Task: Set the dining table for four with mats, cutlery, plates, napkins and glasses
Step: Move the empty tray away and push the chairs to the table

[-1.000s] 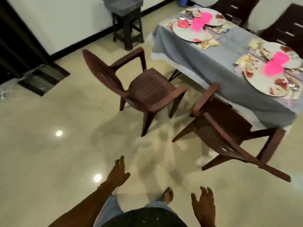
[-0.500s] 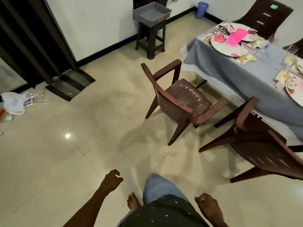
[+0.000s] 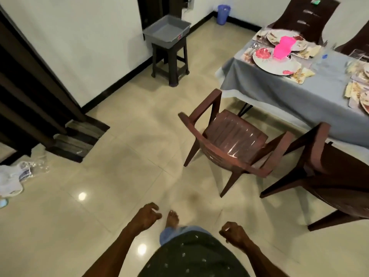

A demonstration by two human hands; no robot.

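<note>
I see left hand loosely curled, holding nothing; right hand fisted, also holding nothing. Both over floor. Table upper right, plates, pink glass on it, chair beside.

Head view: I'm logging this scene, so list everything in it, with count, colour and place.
table: one, grey-blue cloth, upper right
plates: several partly visible, white with red pattern, on the table
napkins: one pink heap showing, on the far plates
mats: several, pale with leaf print, under the plates
cutlery: a few pieces, silver, far-left table corner, blurred
chairs: two brown at the table's near side, two dark behind it
stool: one, dark, by the wall
tray: one, grey, on the stool
bin: one, blue, far corner
doormat: one, dark striped, left
bags: pale clutter, left floor edge
left hand: loosely curled, holds nothing
right hand: curled, holds nothing
</note>
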